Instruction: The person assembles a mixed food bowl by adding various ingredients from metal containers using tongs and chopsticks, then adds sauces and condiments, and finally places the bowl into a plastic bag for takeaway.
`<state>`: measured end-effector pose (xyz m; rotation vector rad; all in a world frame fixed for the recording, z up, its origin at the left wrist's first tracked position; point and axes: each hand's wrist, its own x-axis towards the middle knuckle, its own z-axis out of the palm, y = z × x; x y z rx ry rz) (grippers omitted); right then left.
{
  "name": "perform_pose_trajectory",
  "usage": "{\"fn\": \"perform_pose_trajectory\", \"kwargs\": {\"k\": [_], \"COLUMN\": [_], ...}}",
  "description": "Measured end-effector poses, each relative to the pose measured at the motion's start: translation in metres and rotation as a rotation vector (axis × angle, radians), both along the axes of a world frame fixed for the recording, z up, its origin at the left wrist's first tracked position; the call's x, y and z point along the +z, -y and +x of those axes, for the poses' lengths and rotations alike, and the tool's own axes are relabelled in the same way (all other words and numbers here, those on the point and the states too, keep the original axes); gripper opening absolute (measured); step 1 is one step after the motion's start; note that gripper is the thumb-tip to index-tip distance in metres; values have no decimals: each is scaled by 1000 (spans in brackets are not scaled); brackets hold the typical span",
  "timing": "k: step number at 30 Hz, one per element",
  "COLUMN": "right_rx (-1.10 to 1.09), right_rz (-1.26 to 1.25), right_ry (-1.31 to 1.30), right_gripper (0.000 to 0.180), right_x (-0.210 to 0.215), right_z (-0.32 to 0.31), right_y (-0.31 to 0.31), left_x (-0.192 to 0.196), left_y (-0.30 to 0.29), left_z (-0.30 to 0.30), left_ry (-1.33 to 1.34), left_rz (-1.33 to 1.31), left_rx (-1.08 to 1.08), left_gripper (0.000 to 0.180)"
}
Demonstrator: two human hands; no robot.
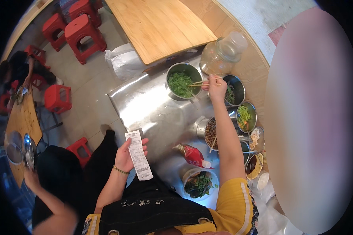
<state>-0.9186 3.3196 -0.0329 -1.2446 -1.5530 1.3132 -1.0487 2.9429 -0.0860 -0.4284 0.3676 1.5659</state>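
My right hand (216, 89) is closed on a pair of chopsticks (200, 84), whose tips reach into chopped green herbs (179, 84). Those herbs lie in a deep steel pot (168, 75) at the far side of the steel counter. Between the thumb and fingers of my left hand (124, 154) is a long white printed receipt (139, 156), held over the counter's near left edge. Close in front of me stands a white bowl (186, 172) of dark food topped with chopped greens (200, 184). Beside it lies a red pouch (193, 155) with a white cap.
Along the right stand steel pots of leafy greens (230, 93), green peppers (244, 115) and brown strips (211, 133), plus a bowl of dark sauce (252, 163). A glass jar (217, 58) stands behind. Red stools (82, 36) and another person holding a metal pan (29, 152) are leftward.
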Motion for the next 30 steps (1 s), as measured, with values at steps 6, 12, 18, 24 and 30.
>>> {"fn": "perform_pose_trajectory", "kwargs": {"k": [6, 12, 18, 24, 30], "right_rx": [-143, -114, -91, -91, -55], "right_rz": [-15, -61, -26, 75, -92], "right_ry": [-58, -203, -369, -377, -383], "right_gripper": [27, 30, 29, 21, 25], "right_x": [10, -1, 45, 123, 162], "right_z": [18, 45, 65, 153, 240], "right_y": [2, -17, -18, 61, 193], "left_x": [4, 7, 14, 32, 35], "left_y": [-2, 7, 13, 2, 25], "left_z": [6, 20, 24, 24, 51], "left_ry": [-86, -84, -127, -70, -145], "left_rz": [81, 121, 130, 228, 179], "left_rx": [-52, -78, -58, -74, -51], "left_gripper": [48, 47, 48, 48, 48]}}
